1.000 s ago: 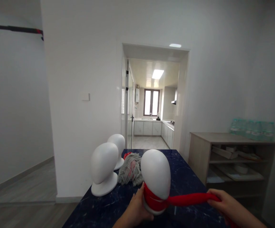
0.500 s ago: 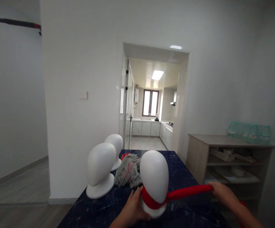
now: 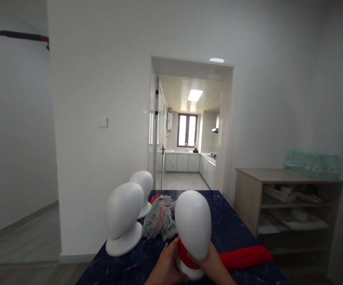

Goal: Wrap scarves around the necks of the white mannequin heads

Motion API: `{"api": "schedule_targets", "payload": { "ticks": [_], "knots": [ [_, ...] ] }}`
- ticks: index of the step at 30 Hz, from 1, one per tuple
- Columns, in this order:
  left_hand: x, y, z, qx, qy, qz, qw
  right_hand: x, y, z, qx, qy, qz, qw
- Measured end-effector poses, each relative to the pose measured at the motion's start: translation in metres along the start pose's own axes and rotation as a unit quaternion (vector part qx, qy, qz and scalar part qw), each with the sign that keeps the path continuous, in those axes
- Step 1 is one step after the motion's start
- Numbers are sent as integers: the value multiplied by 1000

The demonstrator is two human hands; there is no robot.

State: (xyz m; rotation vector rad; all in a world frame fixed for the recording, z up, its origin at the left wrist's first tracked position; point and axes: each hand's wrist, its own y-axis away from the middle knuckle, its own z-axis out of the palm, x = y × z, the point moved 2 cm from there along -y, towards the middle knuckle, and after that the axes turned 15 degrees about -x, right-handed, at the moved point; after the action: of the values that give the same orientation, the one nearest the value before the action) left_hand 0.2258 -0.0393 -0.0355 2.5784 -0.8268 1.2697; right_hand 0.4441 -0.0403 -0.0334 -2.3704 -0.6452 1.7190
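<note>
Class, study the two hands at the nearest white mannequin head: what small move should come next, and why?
Probably the right hand should take up the loose length of the red scarf, while the left hand steadies the white mannequin head. Both hands are at its neck, red fabric shows around there, and no hand is on the loose length visible to the right.

You are in a home, it seems: the doorway (image 3: 228, 130) ahead opens onto a kitchen (image 3: 183, 180) with marbled cabinets (image 3: 182, 162), a faucet (image 3: 186, 146), a range hood (image 3: 215, 130) and a water heater (image 3: 169, 121).
</note>
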Motion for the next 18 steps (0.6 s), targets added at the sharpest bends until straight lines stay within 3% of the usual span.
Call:
{"api": "schedule_targets", "payload": {
  "ticks": [5, 9, 13, 18],
  "knots": [
    [8, 4, -1, -16, -20, 17, 1000, 4, 3, 7, 27, -31, 8, 999],
    [5, 4, 6, -30, -16, 31, 999, -3, 9, -22, 47, -15, -15, 999],
    [-4, 3, 11, -40, -26, 33, 998, 2, -1, -94, 110, 36, 16, 993],
    [-6, 0, 12, -123, -54, 44, 990, 6, -31, -221, 186, 114, 66, 974]
  ]
}}
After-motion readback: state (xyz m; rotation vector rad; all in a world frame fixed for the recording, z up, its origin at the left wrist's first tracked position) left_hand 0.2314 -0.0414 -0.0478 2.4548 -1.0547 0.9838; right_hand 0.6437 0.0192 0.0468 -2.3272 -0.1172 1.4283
